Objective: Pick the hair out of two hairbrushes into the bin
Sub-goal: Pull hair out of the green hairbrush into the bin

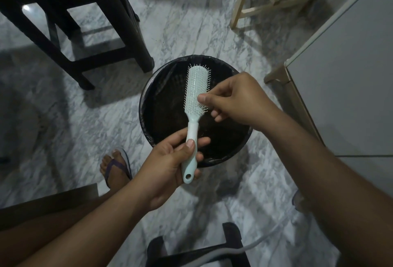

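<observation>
A pale mint hairbrush is held over a round black bin lined with a dark bag. My left hand grips the brush's handle near its lower end, bristles facing up toward me. My right hand is at the brush head's right side, thumb and fingers pinched together at the bristles. Any hair between the fingertips is too fine to make out. Dark clumps lie in the bottom of the bin. Only one hairbrush is in view.
A dark stool stands at the back left on the marble floor. A light wooden frame is at the back right, a white cabinet on the right. My foot in a sandal rests left of the bin.
</observation>
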Motion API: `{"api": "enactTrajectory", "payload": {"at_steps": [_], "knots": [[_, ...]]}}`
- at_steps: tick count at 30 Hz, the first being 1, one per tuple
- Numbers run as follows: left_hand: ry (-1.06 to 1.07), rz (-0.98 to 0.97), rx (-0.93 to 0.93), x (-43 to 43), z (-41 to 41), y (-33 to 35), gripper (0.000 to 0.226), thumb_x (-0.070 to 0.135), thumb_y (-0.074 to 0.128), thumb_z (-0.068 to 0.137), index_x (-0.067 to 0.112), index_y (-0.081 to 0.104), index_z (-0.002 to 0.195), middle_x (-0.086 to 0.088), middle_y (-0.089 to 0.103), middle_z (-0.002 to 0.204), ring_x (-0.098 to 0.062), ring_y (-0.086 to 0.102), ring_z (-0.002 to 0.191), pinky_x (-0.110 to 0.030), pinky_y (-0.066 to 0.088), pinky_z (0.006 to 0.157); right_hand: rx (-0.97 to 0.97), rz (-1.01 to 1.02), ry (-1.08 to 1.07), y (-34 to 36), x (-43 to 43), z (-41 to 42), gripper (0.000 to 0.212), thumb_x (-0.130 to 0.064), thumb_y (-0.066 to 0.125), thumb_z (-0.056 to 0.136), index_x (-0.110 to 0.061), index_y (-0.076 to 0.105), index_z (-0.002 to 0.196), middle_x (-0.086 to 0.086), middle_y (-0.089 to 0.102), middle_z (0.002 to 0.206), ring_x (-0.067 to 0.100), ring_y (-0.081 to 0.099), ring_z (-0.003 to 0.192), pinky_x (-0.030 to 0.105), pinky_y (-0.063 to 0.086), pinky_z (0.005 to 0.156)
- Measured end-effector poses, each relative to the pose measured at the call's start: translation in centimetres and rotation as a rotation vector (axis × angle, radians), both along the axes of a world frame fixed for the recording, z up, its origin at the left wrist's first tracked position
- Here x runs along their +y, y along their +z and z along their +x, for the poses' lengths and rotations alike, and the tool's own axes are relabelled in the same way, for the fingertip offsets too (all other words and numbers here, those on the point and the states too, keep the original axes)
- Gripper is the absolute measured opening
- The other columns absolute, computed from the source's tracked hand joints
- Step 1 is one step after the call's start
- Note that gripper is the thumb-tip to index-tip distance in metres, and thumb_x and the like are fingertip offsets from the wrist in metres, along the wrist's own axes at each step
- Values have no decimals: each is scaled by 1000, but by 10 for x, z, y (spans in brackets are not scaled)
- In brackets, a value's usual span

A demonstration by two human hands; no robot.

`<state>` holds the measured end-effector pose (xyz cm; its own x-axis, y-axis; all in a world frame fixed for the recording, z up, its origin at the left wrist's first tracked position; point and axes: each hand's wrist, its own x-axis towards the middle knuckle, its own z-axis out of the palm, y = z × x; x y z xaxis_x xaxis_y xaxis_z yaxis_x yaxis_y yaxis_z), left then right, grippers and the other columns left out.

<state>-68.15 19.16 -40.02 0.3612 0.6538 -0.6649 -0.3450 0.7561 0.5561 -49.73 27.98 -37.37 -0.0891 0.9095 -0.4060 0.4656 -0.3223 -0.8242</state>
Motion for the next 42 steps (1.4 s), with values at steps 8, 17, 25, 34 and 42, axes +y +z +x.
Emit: {"api": "enactTrajectory", "payload": {"at_steps": [8,17,25,34,42], "knots": [[-30,36,2,3,-7,1,32,7,49,99,14,62,128,-3,70,128,-12,61,76,-33,53,59,26,283,-246,8,18,17,18,-18,62,98,-5,72,90,-2,68,69,1,52,44,16,49,48],[-26,26,-20,3,-5,-1,34,9,49,99,14,61,130,-4,70,128,-14,61,76,-27,48,54,83,17,-82,-10,5,-2,37,-19,79,86,-14,68,121,3,75,107,13,74,97,39,60,91],[-6,29,-28,2,-6,-4,35,8,46,101,14,58,133,-5,70,129,-14,60,74,-27,48,56,168,37,-87,-1,6,1,16,-9,75,88,4,74,96,19,76,80,19,74,66,30,64,63],[9,6,0,-3,-2,-7,32,7,45,103,14,59,131,-5,70,127,-15,57,74,-28,47,56,-277,410,58,-12,7,2,14,-27,70,90,-22,75,102,-9,72,89,3,64,72,20,53,76],[-103,245,279,-18,-1,-8,43,7,46,103,23,53,143,4,71,122,-12,55,75,-30,48,62,-492,394,229,-19,-8,-15,33,-48,66,90,-28,63,117,-7,58,107,9,57,81,38,54,78]]}}
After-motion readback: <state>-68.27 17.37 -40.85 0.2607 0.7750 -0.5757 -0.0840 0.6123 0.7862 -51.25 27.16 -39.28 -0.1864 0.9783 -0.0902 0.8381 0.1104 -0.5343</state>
